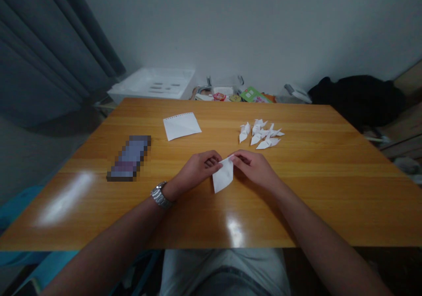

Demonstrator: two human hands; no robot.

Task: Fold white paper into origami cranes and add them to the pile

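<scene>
A small white piece of paper [223, 176], roughly square, is held up between my two hands over the near middle of the table. My left hand [205, 165] pinches its upper left corner, thumb in front. At the upper right corner, my right hand [249, 163] pinches the same sheet with thumb and fingers. Beyond my right hand lies a cluster of several folded white paper figures [263, 134] with pointed ends. A flat white notebook sheet [182, 126] with a punched upper edge rests beyond my left hand.
On the left of the wooden table [329, 190] lies a blurred-out phone-like rectangle [130, 157]. Past the far edge stand a white tray-like box [154, 82], a green booklet [254, 95] and assorted small items. Dark cloth [356, 98] is heaped at the far right; a blue stool [23, 203] stands left.
</scene>
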